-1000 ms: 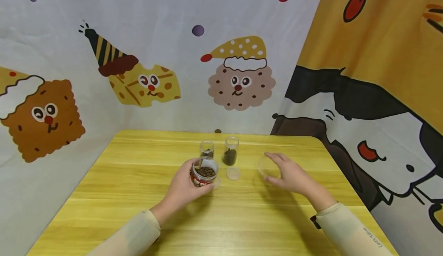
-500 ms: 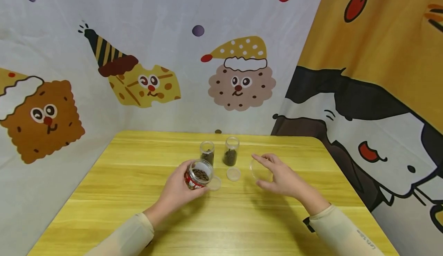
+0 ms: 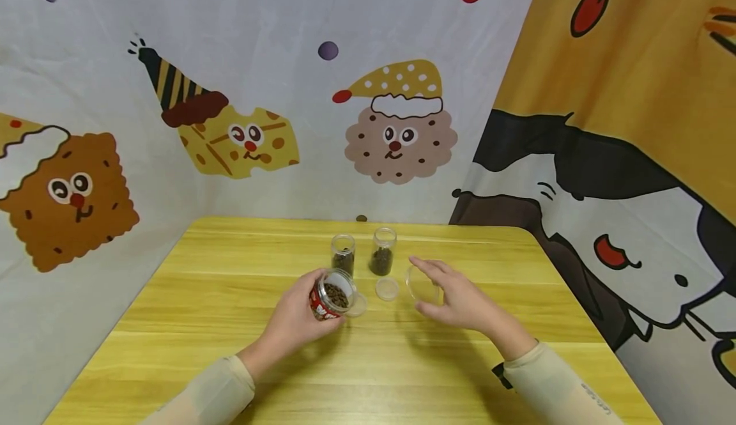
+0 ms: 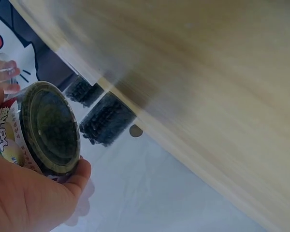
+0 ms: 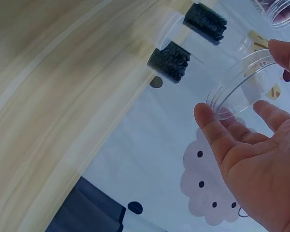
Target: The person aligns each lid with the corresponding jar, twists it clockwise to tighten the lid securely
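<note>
My left hand (image 3: 296,313) grips a clear jar with a red label (image 3: 323,309), partly filled with brown pellets. The jar's open mouth tilts up and to the right. In the left wrist view the base of this labelled jar (image 4: 53,128) faces the camera, fingers and thumb around its side. Held above the table at the right, a wide clear lid (image 5: 224,99) is pinched by its rim between the fingertips and thumb of my right hand (image 3: 462,300). Behind the left hand stand two uncovered clear jars, a left one (image 3: 343,262) and a right one (image 3: 381,261), both part-filled with dark pieces.
Two small translucent lids lie flat on the wooden table (image 3: 190,323): one lid (image 3: 387,289) in front of the right clear jar, the other lid (image 3: 359,305) partly behind the labelled jar. A cartoon-printed cloth (image 3: 310,176) hangs behind the table and along its right side.
My right hand has moved left with the wide lid, closer to the labelled jar. My left hand has shifted slightly left and down, and the jar leans more to the right.
</note>
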Available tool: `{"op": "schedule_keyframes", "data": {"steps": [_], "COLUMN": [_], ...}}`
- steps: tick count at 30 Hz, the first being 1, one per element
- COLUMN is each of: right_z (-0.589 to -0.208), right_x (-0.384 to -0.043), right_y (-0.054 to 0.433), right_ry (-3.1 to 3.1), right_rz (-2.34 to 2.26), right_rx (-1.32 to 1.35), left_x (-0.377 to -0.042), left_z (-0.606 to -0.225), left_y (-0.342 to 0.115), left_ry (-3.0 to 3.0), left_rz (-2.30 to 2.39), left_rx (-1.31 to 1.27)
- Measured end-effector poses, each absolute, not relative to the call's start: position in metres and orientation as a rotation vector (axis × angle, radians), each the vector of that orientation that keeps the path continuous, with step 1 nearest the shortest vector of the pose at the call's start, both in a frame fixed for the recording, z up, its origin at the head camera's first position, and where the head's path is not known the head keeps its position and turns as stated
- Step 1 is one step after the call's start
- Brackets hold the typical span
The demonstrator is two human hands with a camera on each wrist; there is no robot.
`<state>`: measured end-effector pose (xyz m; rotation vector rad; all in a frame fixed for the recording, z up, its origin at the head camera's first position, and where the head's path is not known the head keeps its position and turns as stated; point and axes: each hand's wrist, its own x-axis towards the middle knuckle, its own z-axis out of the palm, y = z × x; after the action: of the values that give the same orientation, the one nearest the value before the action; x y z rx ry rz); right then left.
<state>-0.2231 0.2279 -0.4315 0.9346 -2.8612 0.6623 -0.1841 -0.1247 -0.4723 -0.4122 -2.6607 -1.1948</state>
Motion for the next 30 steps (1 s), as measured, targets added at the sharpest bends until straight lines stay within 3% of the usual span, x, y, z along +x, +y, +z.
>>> {"op": "schedule_keyframes", "data": {"steps": [30], "right_z": [-0.437], "right_x": [-0.212], "right_y": [0.167], "right_ry": [-2.764], "right_rz": [0.936], "right_rx": [1.165], "left_x": [-0.183], "left_z": [-0.474], "left_y": [-0.109], "left_ry": [-2.669], "left_rz": [-0.99], "left_rx": [-0.532]}}
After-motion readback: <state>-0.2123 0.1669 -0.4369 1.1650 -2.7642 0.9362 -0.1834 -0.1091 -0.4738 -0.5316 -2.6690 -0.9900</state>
